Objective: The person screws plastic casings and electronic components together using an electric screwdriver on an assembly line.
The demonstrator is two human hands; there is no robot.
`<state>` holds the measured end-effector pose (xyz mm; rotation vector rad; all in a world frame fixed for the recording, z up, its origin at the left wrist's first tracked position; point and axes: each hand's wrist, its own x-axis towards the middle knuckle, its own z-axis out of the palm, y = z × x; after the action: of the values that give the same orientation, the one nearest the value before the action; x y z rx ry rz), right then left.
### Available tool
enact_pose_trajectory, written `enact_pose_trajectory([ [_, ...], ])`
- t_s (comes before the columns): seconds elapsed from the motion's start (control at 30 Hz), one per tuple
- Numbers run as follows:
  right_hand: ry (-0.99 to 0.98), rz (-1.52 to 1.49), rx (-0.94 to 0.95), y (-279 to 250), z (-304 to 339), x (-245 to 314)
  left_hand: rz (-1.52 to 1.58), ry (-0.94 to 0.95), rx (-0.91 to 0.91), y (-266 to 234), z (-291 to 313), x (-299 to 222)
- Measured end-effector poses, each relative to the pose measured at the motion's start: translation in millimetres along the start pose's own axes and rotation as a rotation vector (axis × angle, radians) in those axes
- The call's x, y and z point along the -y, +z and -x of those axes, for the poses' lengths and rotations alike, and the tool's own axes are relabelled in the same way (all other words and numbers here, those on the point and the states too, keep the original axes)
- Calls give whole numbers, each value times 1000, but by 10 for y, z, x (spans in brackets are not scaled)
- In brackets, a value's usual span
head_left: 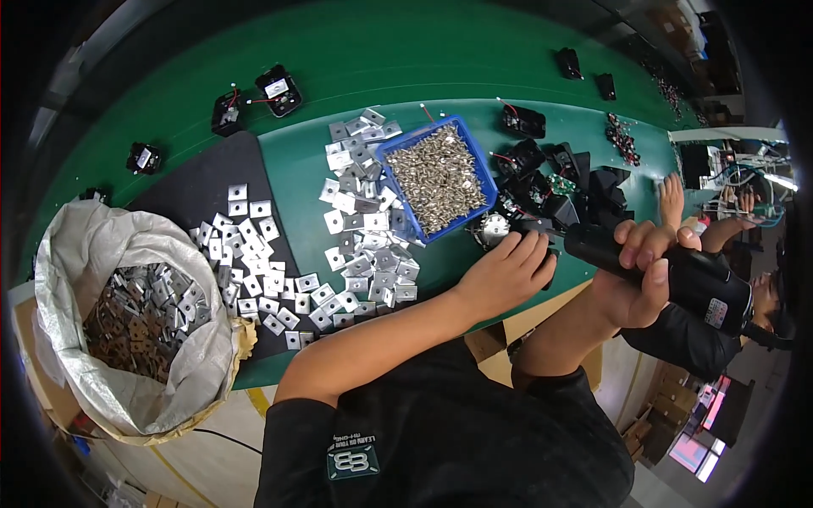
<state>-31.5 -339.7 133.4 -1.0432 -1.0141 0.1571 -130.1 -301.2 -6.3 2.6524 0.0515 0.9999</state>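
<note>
My right hand (639,284) is wrapped round a black power screwdriver (593,245), held nearly level with its thin bit toward the left. My left hand (508,273) lies at the table's front edge with fingers curled over a dark plastic part (549,264), mostly hidden under them. The bit's tip meets the area just beyond my left fingertips; its exact contact point cannot be made out. Touching that area is a round whitish metal piece (494,227) in a dark housing. Just beyond stands a blue tray (489,179) full of small screws (436,178).
Silver square plates with holes (373,245) lie strewn left of the tray and on a black mat (182,190). A lined sack (63,288) of metal clips stands left. Black housings (521,161) with wires cluster right, others on a green belt (364,51). A co-worker's hand (671,201) rests right.
</note>
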Motion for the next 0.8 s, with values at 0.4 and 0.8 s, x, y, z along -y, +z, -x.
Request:
enact_pose_trajectory([
  [0.4,68,-108,-15,292,-98,-192,271,-314,109,-1179,412,252],
  [0.8,152,-208,-62,924,-37,-890,-30,-745,236,-1888,910,1143],
])
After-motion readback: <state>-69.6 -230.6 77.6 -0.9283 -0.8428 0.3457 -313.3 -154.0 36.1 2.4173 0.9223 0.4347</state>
